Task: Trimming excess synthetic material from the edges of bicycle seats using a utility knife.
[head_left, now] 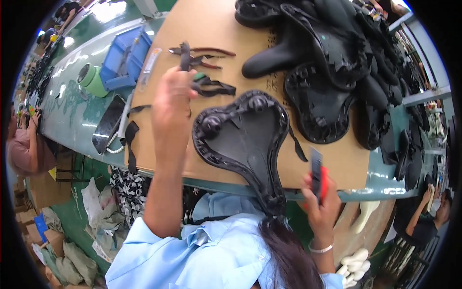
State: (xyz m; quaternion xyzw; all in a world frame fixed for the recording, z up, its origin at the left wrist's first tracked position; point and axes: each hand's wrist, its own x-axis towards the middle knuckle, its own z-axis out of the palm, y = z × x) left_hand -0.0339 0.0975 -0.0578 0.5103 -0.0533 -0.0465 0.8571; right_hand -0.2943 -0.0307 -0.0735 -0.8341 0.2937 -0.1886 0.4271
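Grasping a red-handled cutter (317,179) at the desk's near edge, your right hand (321,204) is clenched; your left hand (174,96) pinches a black rubber strip (185,57); the blue plastic bin's (126,57) contents are unclear.

A factory workshop for bicycle saddles: a long green bench (72,115) topped with cardboard (211,29), a heap of black saddle shells (332,58), pliers (202,55), a blue parts bin (122,58), and other workers (21,149) seated alongside.

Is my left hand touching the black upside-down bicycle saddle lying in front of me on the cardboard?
Apart. The head view shows the left hand raised beside the black upside-down bicycle saddle, with bare brown cardboard visible between them; its fingers pinch a black strip instead.
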